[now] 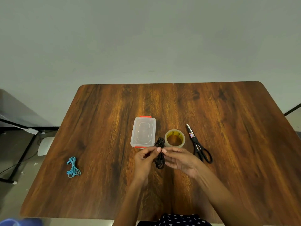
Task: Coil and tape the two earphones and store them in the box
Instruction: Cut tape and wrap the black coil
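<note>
A dark wood-grain counter with rounded corners carries everything. Near its middle lie a clear lidded box with red clasps, a tape roll just to its right, and black scissors further right. A coiled blue earphone lies well apart at the left.

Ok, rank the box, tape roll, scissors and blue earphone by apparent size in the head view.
1. box, the largest by area
2. scissors, longest but thin
3. tape roll and blue earphone, which look about equal, so I won't rank them
</note>
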